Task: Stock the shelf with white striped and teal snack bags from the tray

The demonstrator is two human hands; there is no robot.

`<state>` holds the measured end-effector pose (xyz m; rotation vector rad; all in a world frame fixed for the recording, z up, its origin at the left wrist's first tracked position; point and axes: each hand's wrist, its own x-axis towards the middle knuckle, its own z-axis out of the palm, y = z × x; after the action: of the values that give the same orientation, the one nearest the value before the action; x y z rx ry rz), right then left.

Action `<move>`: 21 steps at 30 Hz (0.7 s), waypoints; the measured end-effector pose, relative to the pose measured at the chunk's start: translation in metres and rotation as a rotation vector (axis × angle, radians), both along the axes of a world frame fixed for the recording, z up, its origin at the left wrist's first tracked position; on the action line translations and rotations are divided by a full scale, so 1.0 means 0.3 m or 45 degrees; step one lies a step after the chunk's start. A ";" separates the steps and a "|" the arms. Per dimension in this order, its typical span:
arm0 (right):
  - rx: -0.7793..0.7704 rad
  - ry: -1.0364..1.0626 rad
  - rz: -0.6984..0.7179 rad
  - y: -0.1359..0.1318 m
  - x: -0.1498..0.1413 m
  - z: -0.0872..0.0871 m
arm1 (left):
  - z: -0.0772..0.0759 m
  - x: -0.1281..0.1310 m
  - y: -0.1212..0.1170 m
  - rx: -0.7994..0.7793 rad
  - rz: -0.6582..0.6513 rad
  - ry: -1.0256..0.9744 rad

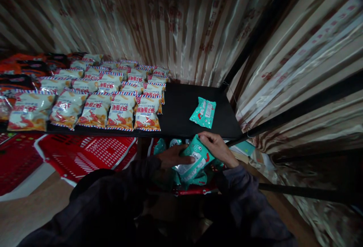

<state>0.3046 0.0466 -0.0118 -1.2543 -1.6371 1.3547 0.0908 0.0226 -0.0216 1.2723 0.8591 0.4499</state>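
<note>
At black shelf (178, 105) of white bags (147, 113) (plus 1 teal packet (204, 112)), gripping teal pouch (198, 155) in curled left hand (172, 156) and pinching right hand (218, 147).

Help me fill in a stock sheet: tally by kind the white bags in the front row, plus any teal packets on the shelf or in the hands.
White front-row bags: 5
Loose teal packet on the black shelf: 1
Held teal packet, between left hand and right hand: 1
Total: 7
</note>
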 end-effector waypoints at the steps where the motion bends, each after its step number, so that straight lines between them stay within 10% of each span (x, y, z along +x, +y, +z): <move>1: 0.044 0.023 -0.017 0.002 0.009 0.002 | 0.008 -0.004 -0.001 0.008 0.057 -0.039; 10: 0.010 0.208 -0.111 -0.001 -0.008 -0.024 | 0.012 0.010 -0.004 -0.027 0.499 -0.242; 21: -0.029 0.355 -0.290 -0.007 -0.038 -0.049 | 0.023 0.034 -0.011 -0.003 0.587 -0.244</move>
<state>0.2932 0.0444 -0.0264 -1.1660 -1.2522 1.3400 0.1010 0.0194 -0.0147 1.0045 0.9878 0.9211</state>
